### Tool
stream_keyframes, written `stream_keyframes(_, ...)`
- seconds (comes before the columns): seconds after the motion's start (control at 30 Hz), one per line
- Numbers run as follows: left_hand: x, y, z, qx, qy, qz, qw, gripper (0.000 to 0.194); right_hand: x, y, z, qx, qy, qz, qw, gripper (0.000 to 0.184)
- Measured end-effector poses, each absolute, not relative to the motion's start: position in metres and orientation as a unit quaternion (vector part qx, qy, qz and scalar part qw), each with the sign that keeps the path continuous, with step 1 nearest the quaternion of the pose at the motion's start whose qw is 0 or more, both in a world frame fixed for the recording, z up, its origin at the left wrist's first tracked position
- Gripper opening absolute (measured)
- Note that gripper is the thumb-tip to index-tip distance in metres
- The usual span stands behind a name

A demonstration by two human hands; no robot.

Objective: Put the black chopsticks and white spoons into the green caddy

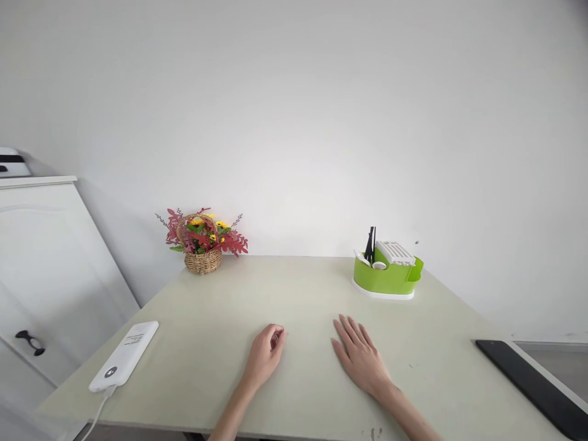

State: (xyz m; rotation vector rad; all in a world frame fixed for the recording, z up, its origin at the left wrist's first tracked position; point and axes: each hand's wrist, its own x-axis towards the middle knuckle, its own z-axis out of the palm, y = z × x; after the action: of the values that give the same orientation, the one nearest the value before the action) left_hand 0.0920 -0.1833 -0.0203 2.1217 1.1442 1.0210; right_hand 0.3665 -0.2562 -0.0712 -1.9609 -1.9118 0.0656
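Observation:
My left hand [265, 354] rests on the pale table [303, 288] with its fingers curled loosely under; nothing shows in it. My right hand [359, 355] lies flat, palm down, fingers stretched out and together, a little to the right of the left hand. Both hands sit near the table's front middle and touch only the tabletop.
A white power bank [125, 355] with a cable lies at the front left. A wicker basket of flowers [203, 240] stands at the back left, a green holder [386, 271] with utensils at the back right. A black flat item [533, 380] lies at the right edge. A white cabinet [46, 263] stands left.

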Motion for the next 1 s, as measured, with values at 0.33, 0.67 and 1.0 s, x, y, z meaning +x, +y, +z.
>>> stream_keyframes(0.33,0.091,-0.1807,-0.0262,0.79,0.411,0.381,0.247,0.023,0.3666,-0.2566,-0.0718,-0.708,-0.681,0.022,0.189,0.07)
stream_keyframes(0.67,0.0897,-0.1812,-0.026,0.793,0.415,0.373,0.244,0.023,0.3644,-0.2566,-0.0746,-0.707,-0.679,0.014,0.199,0.068)
stream_keyframes(1.0,0.0897,-0.1824,-0.024,0.794,0.415,0.372,0.243,0.023,0.364,-0.2572,-0.0737,-0.708,-0.679,0.016,0.194,0.069)
